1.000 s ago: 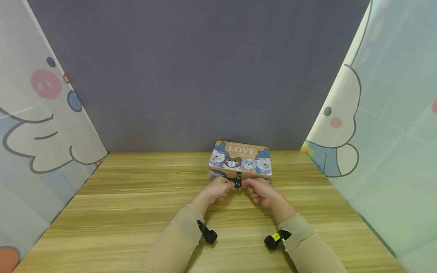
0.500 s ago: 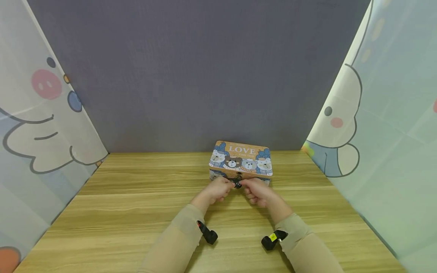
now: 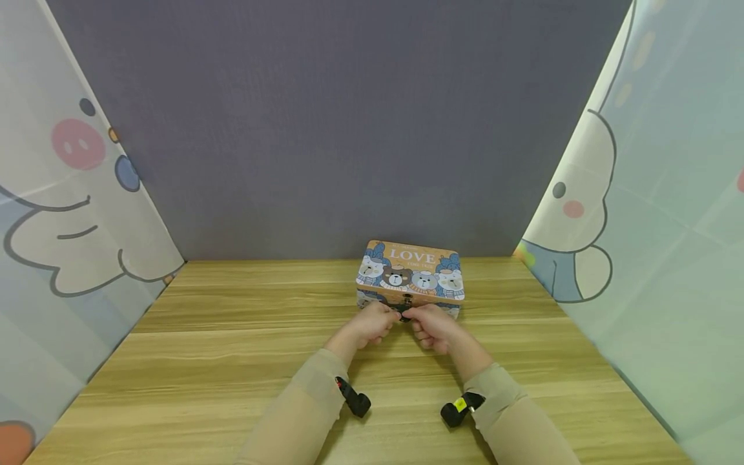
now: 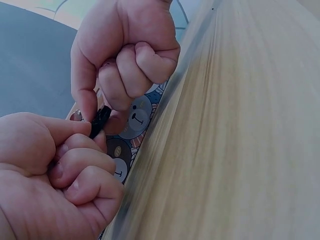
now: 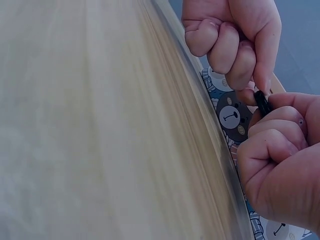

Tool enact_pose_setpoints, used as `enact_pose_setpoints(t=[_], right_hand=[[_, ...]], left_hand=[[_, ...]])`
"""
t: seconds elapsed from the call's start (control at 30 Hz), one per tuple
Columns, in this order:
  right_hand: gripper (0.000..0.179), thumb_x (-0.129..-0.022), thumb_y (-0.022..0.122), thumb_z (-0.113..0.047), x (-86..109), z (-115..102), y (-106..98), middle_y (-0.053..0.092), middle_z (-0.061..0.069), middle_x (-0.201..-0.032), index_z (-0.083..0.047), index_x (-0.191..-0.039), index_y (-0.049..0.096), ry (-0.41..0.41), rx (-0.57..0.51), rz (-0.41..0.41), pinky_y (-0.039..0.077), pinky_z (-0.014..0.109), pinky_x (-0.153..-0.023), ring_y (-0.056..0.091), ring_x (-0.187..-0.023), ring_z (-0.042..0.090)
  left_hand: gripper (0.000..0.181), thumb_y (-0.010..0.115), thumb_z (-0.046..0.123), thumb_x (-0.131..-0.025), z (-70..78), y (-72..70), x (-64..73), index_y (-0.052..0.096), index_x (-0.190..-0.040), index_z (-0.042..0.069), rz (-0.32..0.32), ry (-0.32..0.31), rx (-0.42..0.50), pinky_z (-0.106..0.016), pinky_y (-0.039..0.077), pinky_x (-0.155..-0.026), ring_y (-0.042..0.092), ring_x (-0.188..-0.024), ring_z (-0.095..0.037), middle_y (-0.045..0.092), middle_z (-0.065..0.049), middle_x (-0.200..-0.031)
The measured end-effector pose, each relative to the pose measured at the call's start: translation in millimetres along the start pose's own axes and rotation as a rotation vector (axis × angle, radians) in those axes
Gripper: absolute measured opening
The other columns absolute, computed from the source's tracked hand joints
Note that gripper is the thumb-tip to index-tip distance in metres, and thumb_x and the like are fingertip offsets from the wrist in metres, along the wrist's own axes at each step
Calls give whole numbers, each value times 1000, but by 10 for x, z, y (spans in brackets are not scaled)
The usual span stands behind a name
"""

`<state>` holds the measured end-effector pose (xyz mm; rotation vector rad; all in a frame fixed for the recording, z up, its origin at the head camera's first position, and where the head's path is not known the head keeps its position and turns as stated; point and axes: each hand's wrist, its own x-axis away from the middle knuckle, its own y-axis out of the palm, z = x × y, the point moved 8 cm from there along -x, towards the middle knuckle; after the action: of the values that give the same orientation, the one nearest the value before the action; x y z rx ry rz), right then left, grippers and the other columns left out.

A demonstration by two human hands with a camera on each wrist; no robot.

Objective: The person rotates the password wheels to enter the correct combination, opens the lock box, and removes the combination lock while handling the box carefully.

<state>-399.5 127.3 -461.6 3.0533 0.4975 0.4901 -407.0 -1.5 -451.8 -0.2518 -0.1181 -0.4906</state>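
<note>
A tin box [image 3: 410,270] with cartoon bears and the word LOVE on its lid stands closed at the back of the table. At the middle of its front, below the metal clasp [image 3: 408,298], is a small black padlock [image 3: 403,312]. My left hand [image 3: 371,324] pinches it from the left between thumb and forefinger, the other fingers curled in. From the opposite side the thumb and forefinger of my right hand [image 3: 434,327] pinch it too. In the left wrist view a black end of the padlock [image 4: 101,121] shows between the fingertips; most of it is hidden.
The wood-grain table [image 3: 244,361] runs up to a dark grey back panel [image 3: 343,129]. Cartoon-print curtains [image 3: 657,213] flank it on either side. A black wrist camera [image 3: 353,398] sits on the left sleeve, another on the right.
My right hand has moved a little to the left, from beside the padlock onto it, covering its pale dial marks. My left hand and the tin box have stayed in place.
</note>
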Motion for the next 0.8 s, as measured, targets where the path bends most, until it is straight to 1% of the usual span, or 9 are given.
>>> enact_pose_setpoints(t=[0.07, 0.13, 0.23, 0.3, 0.37, 0.47, 0.67, 0.8], right_hand=[[19, -100, 57, -16, 0, 3, 1, 32, -5, -55, -1, -111, 58, 2, -1, 6, 19, 21, -40, 21, -42, 6], [18, -100, 56, -16, 1, 1, 1, 32, -5, -55, -1, -110, 59, 3, 3, 12, 19, 21, -40, 21, -42, 6], [18, -100, 56, -16, 2, -3, 5, 32, -6, -55, -1, -109, 60, 5, 11, 15, 19, 21, -40, 21, -43, 6], [19, -100, 56, -16, 3, -6, 8, 32, -6, -55, -1, -109, 61, 5, 16, 15, 19, 21, -40, 21, -43, 6], [19, -100, 56, -16, 8, -10, 10, 31, -6, -55, 0, -109, 60, 2, 17, 11, 19, 21, -40, 21, -43, 6], [21, -100, 56, -16, 15, -15, 14, 31, -6, -55, 1, -110, 61, -2, 16, 5, 19, 20, -40, 20, -43, 6], [22, -100, 55, -17, 23, -19, 10, 31, -6, -54, 2, -110, 62, -11, 31, 8, 19, 21, -40, 20, -43, 6], [20, -100, 55, -17, 17, -23, 13, 32, -5, -55, 0, -108, 62, -17, 47, 13, 19, 22, -41, 21, -43, 7]], left_hand=[[38, 50, 17, -107, -3, -2, 0, 50, -69, 8, 3, 0, 1, -26, 24, -42, 20, -41, -10, 28, 4, -52], [35, 51, 17, -107, -6, -7, -1, 56, -75, 2, 6, 1, 2, -26, 23, -42, 20, -41, -10, 28, 4, -52], [34, 51, 17, -107, -5, -17, 3, 63, -88, -9, 11, 4, 1, -25, 23, -42, 20, -41, -9, 28, 4, -52], [33, 51, 17, -107, -5, -26, 6, 66, -98, -12, 15, 7, -2, -25, 23, -42, 20, -41, -9, 28, 4, -52], [33, 51, 17, -106, -4, -30, 13, 67, -104, -12, 18, 4, -6, -24, 23, -42, 20, -41, -8, 29, 4, -52], [31, 51, 16, -106, -5, -34, 25, 68, -108, -9, 25, -1, -7, -24, 24, -42, 20, -41, -8, 30, 4, -52], [32, 51, 16, -106, -5, -22, 25, 67, -105, -11, 23, 5, -3, -24, 24, -42, 21, -41, -8, 30, 5, -52], [31, 50, 16, -106, -13, -25, 18, 67, -107, -10, 22, 1, -3, -24, 24, -42, 21, -41, -7, 30, 5, -52]])
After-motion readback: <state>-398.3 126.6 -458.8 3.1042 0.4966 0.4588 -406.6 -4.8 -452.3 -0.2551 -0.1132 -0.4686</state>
